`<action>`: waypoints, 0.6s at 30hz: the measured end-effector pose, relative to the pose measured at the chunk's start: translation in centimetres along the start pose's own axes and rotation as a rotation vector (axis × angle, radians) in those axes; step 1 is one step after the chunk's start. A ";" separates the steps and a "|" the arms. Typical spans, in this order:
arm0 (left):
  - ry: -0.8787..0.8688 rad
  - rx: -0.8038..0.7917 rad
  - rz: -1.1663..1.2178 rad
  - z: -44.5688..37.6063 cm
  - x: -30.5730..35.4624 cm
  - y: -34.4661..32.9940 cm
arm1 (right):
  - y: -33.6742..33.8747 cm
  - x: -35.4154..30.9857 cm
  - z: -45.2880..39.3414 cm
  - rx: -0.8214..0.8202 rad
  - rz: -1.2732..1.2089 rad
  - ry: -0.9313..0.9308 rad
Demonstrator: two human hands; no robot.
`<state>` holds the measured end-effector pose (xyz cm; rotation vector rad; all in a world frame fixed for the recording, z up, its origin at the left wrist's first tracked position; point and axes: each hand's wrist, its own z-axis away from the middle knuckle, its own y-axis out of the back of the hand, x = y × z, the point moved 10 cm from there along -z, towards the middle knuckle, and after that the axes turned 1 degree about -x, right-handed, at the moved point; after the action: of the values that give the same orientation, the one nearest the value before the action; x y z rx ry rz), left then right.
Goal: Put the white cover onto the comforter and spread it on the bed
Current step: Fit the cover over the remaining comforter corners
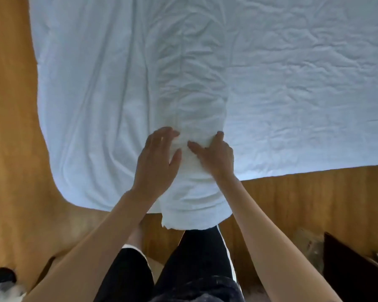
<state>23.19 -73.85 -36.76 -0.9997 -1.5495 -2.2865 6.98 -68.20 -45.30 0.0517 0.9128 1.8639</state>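
Your rolled comforter (196, 149) runs from 6 toward 12 o'clock over the cover (303, 83) spread on the bed. Your left hand (156, 162) lies against its 9 o'clock side, your right hand (216, 155) on its 3 o'clock side. Floor (11, 127) borders the cover at 9 and 5 o'clock.

A single wide-angle camera is sitting on the person's head, looking forward and steeply down from close above. It is facing the wide white rumpled fabric spread on the bed (292, 83), which is filling the far and right of the view. The warm brown wooden floor (11, 149) is curving along the left and near edges, and the person's own dark-trousered legs (196, 269) are showing nearest, at the bottom.
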 end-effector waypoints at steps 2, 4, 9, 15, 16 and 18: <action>-0.113 0.092 -0.042 -2.4 0.8 0.7 | -2.7 -3.1 0.7 -0.019 0.059 0.118; -0.208 0.080 -0.109 -4.8 0.4 0.6 | -5.9 -6.7 1.7 -0.017 0.142 0.284; -0.379 -0.056 -0.465 -9.5 -4.7 -0.8 | -12.7 -12.5 3.8 -0.128 0.108 0.466; -0.232 0.077 -0.350 -9.1 -14.9 1.3 | -13.5 -14.7 4.0 -0.306 -0.160 0.524; -0.213 0.094 -0.323 -8.9 -15.7 1.4 | -10.8 -15.0 3.7 -0.153 -0.216 0.609; -0.207 0.128 -0.289 -8.7 -16.7 1.7 | -5.6 -14.6 2.7 0.277 -0.153 0.723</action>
<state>32.92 -85.53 -47.92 -1.0677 -2.0162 -2.2855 19.47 -77.30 -41.58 -0.5397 1.6126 1.6070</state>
